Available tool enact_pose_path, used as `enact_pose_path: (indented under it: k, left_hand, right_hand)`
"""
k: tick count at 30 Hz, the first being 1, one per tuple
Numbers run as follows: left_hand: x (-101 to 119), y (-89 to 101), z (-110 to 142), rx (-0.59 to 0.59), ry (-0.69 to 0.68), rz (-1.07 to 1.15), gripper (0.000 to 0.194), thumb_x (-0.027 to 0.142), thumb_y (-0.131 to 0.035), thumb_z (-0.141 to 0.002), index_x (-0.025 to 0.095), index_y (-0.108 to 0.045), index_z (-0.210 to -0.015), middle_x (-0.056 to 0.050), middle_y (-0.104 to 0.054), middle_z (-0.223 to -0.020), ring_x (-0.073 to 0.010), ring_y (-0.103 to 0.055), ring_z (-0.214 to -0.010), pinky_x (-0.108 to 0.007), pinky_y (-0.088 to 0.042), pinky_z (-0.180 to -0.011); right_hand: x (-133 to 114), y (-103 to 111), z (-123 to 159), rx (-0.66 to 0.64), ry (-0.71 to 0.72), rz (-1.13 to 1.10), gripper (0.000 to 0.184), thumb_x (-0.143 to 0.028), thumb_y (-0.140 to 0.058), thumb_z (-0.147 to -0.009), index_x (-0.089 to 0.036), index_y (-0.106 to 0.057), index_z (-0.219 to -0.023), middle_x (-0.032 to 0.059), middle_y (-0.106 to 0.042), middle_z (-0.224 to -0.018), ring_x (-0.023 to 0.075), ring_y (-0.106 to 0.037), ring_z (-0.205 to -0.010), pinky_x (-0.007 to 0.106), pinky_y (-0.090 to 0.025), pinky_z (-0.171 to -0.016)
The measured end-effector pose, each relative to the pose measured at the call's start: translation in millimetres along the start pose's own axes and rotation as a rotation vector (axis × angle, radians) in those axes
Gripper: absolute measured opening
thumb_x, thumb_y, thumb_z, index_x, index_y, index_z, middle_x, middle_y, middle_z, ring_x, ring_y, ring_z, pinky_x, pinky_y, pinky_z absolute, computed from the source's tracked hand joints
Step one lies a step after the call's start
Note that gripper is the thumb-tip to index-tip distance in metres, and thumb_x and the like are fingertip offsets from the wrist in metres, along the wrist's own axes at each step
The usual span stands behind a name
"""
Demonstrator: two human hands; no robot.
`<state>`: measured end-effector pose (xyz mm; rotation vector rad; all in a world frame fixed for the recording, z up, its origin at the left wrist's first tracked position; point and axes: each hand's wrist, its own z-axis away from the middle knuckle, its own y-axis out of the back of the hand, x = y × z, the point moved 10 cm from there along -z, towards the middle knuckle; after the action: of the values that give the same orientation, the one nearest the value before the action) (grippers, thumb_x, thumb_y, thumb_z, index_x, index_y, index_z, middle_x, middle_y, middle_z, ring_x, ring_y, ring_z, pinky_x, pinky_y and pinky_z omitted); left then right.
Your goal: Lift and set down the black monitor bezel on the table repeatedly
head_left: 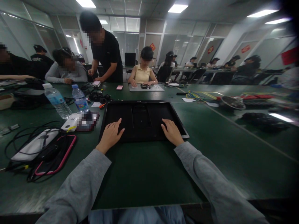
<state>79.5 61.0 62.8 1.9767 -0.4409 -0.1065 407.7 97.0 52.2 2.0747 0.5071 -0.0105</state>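
A black rectangular panel with a raised rim (161,137), like a monitor casing, lies flat on the green table in front of me. A recessed section with two long ridges runs down its middle. My left hand (111,133) rests over its near left part, fingers apart and holding nothing. Over the near right part is my right hand (172,131), its fingers also spread and with nothing in them. Whether the fingertips press on the panel or hover just above it, I cannot tell.
Left of the panel stand two water bottles (57,101), near a pink-edged phone (56,155), a white box (35,146) and tangled black cables. Coloured wires (202,95) and a metal bowl-like piece (232,102) lie at the right. Several people sit or stand across the table.
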Motion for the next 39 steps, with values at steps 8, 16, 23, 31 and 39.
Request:
enact_pose_path:
  k: [8, 16, 23, 31, 39]
  left_hand:
    - [21, -7.0, 3, -0.056, -0.044, -0.004, 0.070, 0.057, -0.031, -0.103, 0.012, -0.035, -0.156, -0.017, -0.058, -0.144, -0.0277, -0.053, -0.135, -0.046, -0.040, -0.112]
    - [18, -12.6, 4, -0.071, -0.024, -0.027, 0.074, 0.060, -0.036, -0.100, 0.012, -0.033, -0.157, -0.018, -0.055, -0.147, -0.0290, -0.050, -0.138, -0.046, -0.041, -0.112]
    - [20, -9.9, 5, -0.071, -0.028, -0.001, 0.072, 0.059, -0.038, -0.100, 0.012, -0.036, -0.155, -0.019, -0.055, -0.147, -0.0298, -0.050, -0.137, -0.048, -0.042, -0.110]
    - [23, -7.3, 4, -0.084, -0.033, 0.012, 0.064, 0.056, -0.040, -0.101, 0.015, -0.044, -0.150, -0.015, -0.054, -0.150, -0.0283, -0.048, -0.139, -0.046, -0.040, -0.113]
    - [24, -6.7, 5, -0.078, -0.049, 0.009, 0.059, 0.053, -0.039, -0.101, 0.018, -0.048, -0.148, -0.013, -0.054, -0.150, -0.0281, -0.049, -0.138, -0.048, -0.041, -0.113]
  right_hand:
    - [2, 1, 1, 0.041, -0.031, 0.004, 0.054, -0.044, -0.032, -0.104, -0.011, -0.058, -0.138, 0.0184, -0.064, -0.132, 0.0306, -0.056, -0.124, 0.048, -0.051, -0.098]
    - [-26, 17, 5, 0.174, -0.017, 0.019, 0.054, -0.041, -0.035, -0.103, -0.012, -0.051, -0.145, 0.0191, -0.056, -0.142, 0.0296, -0.048, -0.135, 0.048, -0.046, -0.107]
    - [-80, 10, 12, 0.079, 0.082, -0.002, 0.070, -0.051, -0.032, -0.103, -0.017, -0.022, -0.163, 0.0177, -0.036, -0.161, 0.0294, -0.032, -0.149, 0.051, -0.036, -0.116]
    - [-80, -16, 15, -0.080, 0.093, -0.022, 0.075, -0.055, -0.028, -0.103, -0.015, -0.014, -0.164, 0.0197, -0.057, -0.142, 0.0298, -0.054, -0.130, 0.048, -0.048, -0.103]
    - [-78, -16, 13, -0.089, 0.088, -0.044, 0.077, -0.055, -0.029, -0.103, -0.013, -0.010, -0.165, 0.0195, -0.059, -0.138, 0.0289, -0.055, -0.127, 0.047, -0.049, -0.101]
